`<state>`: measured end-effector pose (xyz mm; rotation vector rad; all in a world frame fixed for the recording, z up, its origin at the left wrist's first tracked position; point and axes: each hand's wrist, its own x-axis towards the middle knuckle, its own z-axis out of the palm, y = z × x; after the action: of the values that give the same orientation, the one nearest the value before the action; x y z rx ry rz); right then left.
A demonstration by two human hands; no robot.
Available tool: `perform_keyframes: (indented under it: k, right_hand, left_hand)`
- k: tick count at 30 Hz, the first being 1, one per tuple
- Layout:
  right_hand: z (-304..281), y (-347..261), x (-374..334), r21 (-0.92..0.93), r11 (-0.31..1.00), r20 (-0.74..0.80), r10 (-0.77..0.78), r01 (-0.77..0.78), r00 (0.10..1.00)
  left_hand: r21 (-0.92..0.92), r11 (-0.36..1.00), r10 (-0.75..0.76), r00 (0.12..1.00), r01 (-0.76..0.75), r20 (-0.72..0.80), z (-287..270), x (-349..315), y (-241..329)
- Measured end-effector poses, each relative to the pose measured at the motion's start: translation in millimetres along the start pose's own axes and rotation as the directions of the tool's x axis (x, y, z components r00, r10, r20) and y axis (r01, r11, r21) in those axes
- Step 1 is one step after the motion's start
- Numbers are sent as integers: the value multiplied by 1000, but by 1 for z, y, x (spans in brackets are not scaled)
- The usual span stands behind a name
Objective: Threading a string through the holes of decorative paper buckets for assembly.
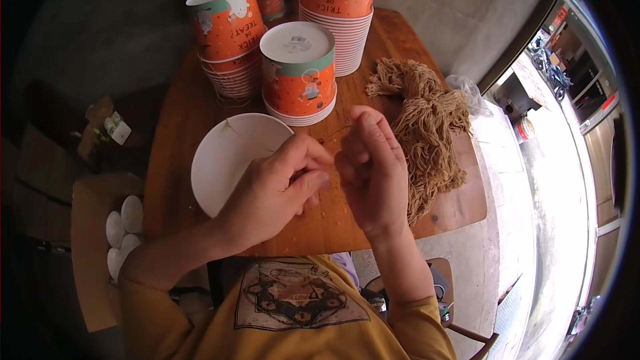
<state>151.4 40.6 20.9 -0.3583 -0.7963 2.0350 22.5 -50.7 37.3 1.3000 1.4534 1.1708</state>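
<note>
1. A thin tan string (pixel 331 135) is pinched between the fingertips of both hands at the centre of the frame; the fingers are drawn narrow around it, with thumb pressed to forefinger on each side.
2. The left hand (pixel 273 190) is seen just left of centre, its fingers curled tight and its thumb tip set against the bent forefinger.
3. The right hand (pixel 373 170) is held just beside it, touching or nearly touching it; the palm is turned leftward and the upper fingers are raised, with the string running up and to the left from them.
4. A white paper lid (pixel 227 160) is lain on the table left of centre, partly covered by the left hand; a short strand is seen at its upper edge.
5. A bundle of tan yarn (pixel 427 120) is heaped at the right of centre, just beside the right hand.
6. Stacks of orange printed paper cups (pixel 299 73) are set upside down in the upper middle of the frame, beyond the hands.
7. All of this is borne by a round wooden table (pixel 180 120).
8. A cardboard box (pixel 90 240) with white lids in it is seen at the lower left, below the table edge.
</note>
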Motion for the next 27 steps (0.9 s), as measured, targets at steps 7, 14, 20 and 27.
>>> perform_keyframes:
  k: [7, 14, 20, 27]
  right_hand:
    - [-30, 7, 2, -40, 999, -9, 7, -7, 1000]
    - [-33, 11, -17, -911, 152, 288, -430, 383, 856]
    - [-36, 20, -32, -528, 843, 218, 18, 103, 976]
    - [-36, 19, -38, -832, 493, 254, -71, 255, 965]
  left_hand:
    - [208, 972, 116, 993, -112, -3, -23, -4, -9]
    - [625, 663, 438, 891, -412, 123, -19, 11, -9]
    - [502, 733, 382, 888, -460, 257, -15, 11, 0]
    - [603, 772, 161, 979, -203, 125, -37, -23, -3]
